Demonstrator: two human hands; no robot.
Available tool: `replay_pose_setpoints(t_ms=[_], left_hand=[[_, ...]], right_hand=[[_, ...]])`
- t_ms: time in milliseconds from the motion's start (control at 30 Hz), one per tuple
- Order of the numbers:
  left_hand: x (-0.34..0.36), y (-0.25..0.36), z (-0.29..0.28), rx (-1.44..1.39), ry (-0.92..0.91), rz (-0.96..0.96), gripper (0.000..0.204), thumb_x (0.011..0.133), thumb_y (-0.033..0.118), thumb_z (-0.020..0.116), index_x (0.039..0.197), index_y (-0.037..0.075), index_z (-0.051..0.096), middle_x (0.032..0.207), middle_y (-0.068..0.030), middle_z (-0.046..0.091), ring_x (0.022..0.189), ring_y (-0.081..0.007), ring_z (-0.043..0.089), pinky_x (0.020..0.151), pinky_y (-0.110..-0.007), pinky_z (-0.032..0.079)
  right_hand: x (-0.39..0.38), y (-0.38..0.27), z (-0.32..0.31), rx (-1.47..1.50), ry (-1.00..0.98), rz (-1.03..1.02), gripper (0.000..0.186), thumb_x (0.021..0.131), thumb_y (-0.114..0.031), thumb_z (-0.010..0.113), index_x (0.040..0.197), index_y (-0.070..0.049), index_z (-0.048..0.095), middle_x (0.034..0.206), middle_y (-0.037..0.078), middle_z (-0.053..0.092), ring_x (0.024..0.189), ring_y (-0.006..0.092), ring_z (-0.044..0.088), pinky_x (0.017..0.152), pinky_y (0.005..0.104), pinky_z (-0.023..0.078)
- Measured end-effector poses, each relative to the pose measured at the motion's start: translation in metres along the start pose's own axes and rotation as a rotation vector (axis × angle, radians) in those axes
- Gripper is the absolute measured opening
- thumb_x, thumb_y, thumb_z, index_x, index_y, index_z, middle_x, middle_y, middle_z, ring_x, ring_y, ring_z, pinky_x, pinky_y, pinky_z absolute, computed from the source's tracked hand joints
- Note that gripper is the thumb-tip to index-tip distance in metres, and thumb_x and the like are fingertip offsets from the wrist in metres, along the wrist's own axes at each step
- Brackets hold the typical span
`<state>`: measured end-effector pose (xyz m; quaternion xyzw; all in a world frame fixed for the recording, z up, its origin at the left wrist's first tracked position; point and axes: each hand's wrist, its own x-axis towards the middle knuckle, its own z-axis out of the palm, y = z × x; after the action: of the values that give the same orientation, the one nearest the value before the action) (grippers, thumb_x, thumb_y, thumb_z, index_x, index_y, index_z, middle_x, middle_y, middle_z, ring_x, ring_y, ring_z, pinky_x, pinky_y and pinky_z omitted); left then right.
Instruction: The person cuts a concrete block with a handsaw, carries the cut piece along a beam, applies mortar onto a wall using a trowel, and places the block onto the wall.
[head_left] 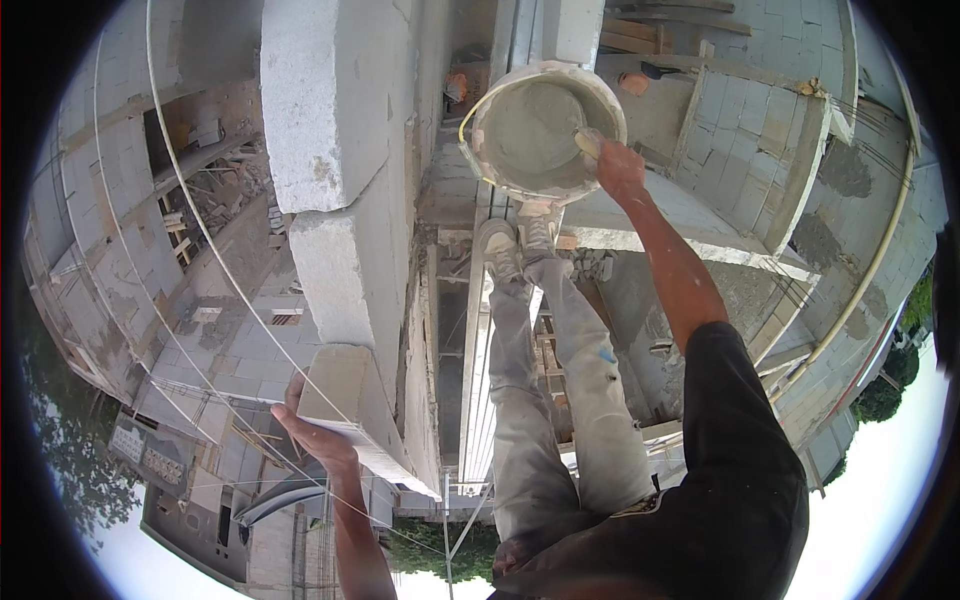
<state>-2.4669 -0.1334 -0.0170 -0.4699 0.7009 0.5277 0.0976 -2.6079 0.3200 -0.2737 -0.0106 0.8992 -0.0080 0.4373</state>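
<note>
My left hand [320, 435] is closed on a pale lightweight concrete block [345, 395] at the lower end of the block wall [340, 280], with some fingers wrapped round its left side. My right hand [618, 167] grips a light-coloured tool handle [588, 143] at the right side of a round bucket [545, 100] of wet grey mortar. The tool's lower end is hidden in the mortar. The bucket stands on a narrow ledge or beam, just beyond my shoes [500, 250].
I stand high on a narrow metal-edged beam [475, 370] beside the wall. Thin cables [215, 255] run along the left. Far below on both sides are block walls [720, 130], rubble [210, 185] and timber. A long pipe [870, 280] curves along the right, with trees beyond.
</note>
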Motion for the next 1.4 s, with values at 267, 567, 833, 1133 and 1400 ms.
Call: replay_pose_setpoints(t_ms=[267,567,833,1133,1400], left_hand=[[0.002,0.001,0.008,-0.026,-0.003,0.020,0.075,0.101,0.062,0.020,0.109,-0.002,0.058,0.101,-0.0106,0.062,0.097,-0.0192,0.058,0.090,-0.033,0.045],[0.002,-0.007,0.005,-0.081,-0.013,0.012,0.073,0.102,0.061,0.022,0.109,-0.002,0.057,0.099,-0.0108,0.062,0.099,-0.0197,0.058,0.089,-0.035,0.046],[0.004,-0.004,0.006,-0.057,0.003,-0.002,0.073,0.103,0.059,0.019,0.109,-0.001,0.059,0.101,-0.0109,0.063,0.100,-0.0204,0.059,0.091,-0.035,0.046],[0.005,-0.004,0.005,-0.017,-0.026,0.035,0.075,0.100,0.064,0.021,0.109,0.000,0.060,0.098,-0.0108,0.064,0.096,-0.0224,0.061,0.084,-0.038,0.050],[0.003,-0.003,0.009,-0.027,0.017,0.044,0.075,0.101,0.063,0.021,0.107,-0.001,0.060,0.097,-0.0101,0.064,0.094,-0.0209,0.060,0.085,-0.036,0.048]], right_hand=[[0.015,0.002,-0.008,0.007,0.048,0.028,0.020,0.094,-0.018,0.054,0.104,-0.015,0.071,0.095,0.011,0.073,0.097,0.0263,0.071,0.090,0.0442,0.054],[0.011,0.006,0.014,-0.073,0.152,-0.039,0.026,0.093,-0.024,0.057,0.116,-0.022,0.067,0.091,0.010,0.073,0.085,0.0277,0.072,0.074,0.0430,0.057],[-0.011,0.039,0.026,-0.212,0.210,-0.053,0.044,0.091,-0.017,0.057,0.134,-0.021,0.052,0.088,0.009,0.070,0.086,0.0283,0.072,0.070,0.0421,0.057],[0.017,-0.030,0.090,0.195,0.024,0.199,0.051,0.093,-0.021,0.055,0.142,-0.020,0.043,0.102,0.018,0.070,0.097,0.0352,0.069,0.082,0.0471,0.055],[-0.025,0.019,0.125,0.696,0.265,0.152,0.059,0.083,-0.056,0.068,0.118,-0.010,0.056,0.097,0.022,0.069,0.095,0.0449,0.064,0.082,0.0524,0.050]])
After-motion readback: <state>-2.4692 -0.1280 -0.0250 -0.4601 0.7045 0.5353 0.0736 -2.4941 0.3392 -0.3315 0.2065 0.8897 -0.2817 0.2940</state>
